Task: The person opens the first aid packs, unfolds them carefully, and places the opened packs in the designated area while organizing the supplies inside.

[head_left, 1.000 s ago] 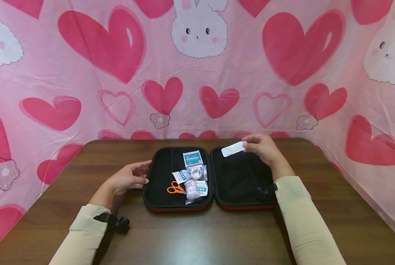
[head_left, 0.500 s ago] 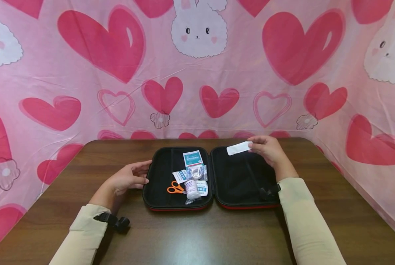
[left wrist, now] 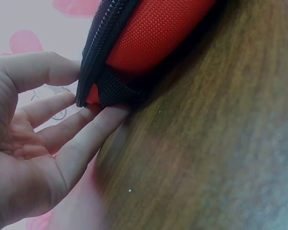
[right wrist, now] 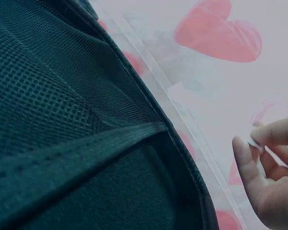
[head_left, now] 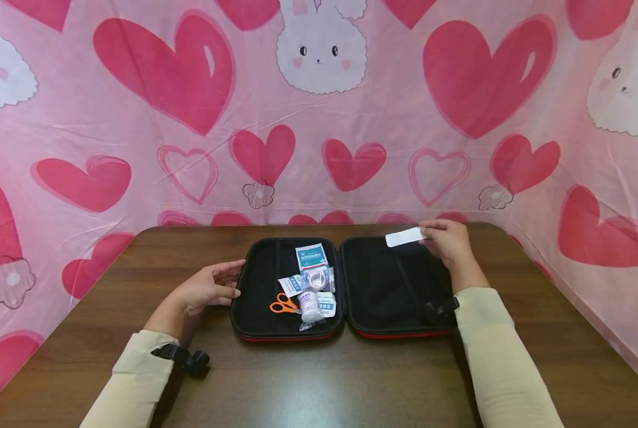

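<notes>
A first-aid case lies unfolded on the table, black inside with a red outer shell. My left hand holds its left edge; in the left wrist view the thumb lies at the zippered rim and the fingers touch a black tab below. Above the far edge of the right half, my right hand pinches a flat white strip-shaped packet by its right end. In the right wrist view, the pinching fingertips are visible, while most of the packet blends into the pale background.
In the left half are orange-handled scissors, a wrapped white roll, a clear-wrapped tape roll, a teal-and-white packet and small blue-and-white packets. A mesh pocket and strap line the right half. Behind hangs a pink cloth.
My right hand has moved to the right with the white packet, which is now tilted less. The left hand and the case have stayed where they were.
</notes>
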Action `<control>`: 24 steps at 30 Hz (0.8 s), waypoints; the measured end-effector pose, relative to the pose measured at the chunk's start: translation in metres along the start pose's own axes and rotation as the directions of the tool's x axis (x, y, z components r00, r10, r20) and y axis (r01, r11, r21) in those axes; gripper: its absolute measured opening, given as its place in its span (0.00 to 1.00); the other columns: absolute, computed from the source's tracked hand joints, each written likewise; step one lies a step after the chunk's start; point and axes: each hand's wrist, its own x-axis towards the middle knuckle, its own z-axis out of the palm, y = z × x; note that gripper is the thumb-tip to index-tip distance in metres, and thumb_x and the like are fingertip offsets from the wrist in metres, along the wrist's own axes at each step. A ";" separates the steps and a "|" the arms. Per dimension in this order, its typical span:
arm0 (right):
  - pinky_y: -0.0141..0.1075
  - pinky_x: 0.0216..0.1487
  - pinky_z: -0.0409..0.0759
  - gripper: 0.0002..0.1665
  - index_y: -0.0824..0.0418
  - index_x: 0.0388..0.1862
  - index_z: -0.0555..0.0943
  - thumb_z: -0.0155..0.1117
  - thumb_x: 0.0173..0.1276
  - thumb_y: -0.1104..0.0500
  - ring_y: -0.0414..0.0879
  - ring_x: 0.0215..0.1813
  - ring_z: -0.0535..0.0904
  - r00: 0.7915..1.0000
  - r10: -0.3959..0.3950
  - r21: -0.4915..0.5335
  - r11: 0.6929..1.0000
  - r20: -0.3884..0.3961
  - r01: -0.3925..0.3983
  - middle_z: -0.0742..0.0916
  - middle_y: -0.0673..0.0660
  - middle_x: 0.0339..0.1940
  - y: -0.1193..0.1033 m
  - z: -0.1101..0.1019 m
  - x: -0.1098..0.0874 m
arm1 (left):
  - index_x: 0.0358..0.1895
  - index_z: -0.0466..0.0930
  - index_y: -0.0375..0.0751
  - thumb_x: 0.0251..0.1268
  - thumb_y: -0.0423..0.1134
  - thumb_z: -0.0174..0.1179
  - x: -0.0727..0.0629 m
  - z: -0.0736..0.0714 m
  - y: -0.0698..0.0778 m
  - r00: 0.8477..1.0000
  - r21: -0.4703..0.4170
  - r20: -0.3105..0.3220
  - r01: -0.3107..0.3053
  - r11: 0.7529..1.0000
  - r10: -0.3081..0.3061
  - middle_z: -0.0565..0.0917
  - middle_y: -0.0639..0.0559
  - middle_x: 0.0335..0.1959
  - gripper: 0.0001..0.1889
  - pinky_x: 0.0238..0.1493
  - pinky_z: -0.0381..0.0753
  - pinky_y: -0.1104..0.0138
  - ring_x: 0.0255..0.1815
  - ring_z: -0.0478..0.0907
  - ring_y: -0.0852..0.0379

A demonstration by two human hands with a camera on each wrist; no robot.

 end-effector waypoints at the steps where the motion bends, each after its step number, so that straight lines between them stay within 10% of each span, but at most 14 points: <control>1: 0.33 0.42 0.83 0.24 0.75 0.61 0.74 0.60 0.72 0.61 0.39 0.30 0.84 1.000 0.018 -0.028 0.999 -0.013 -0.018 0.83 0.46 0.31 -0.001 -0.001 -0.001 | 0.75 0.52 0.31 0.59 0.24 0.62 0.000 0.000 0.000 1.000 0.000 0.000 0.000 1.000 0.000 0.62 0.25 0.69 0.41 0.45 0.84 0.59 0.52 0.76 0.50; 10: 0.36 0.41 0.84 0.22 0.76 0.61 0.74 0.59 0.71 0.66 0.41 0.30 0.82 0.989 0.116 -0.093 0.988 -0.090 -0.124 0.79 0.63 0.44 -0.001 -0.008 -0.001 | 0.75 0.52 0.31 0.59 0.23 0.62 0.000 0.000 0.000 1.000 -0.002 0.002 -0.002 1.000 0.002 0.62 0.25 0.68 0.41 0.44 0.84 0.60 0.51 0.77 0.51; 24: 0.34 0.37 0.84 0.20 0.85 0.57 0.72 0.58 0.68 0.73 0.36 0.25 0.81 0.998 0.061 -0.154 0.986 0.006 -0.059 0.80 0.68 0.45 0.012 0.004 0.006 | 0.75 0.51 0.31 0.59 0.23 0.62 0.000 0.000 0.000 1.000 -0.004 0.004 0.002 1.000 -0.002 0.62 0.25 0.68 0.42 0.44 0.84 0.60 0.50 0.77 0.51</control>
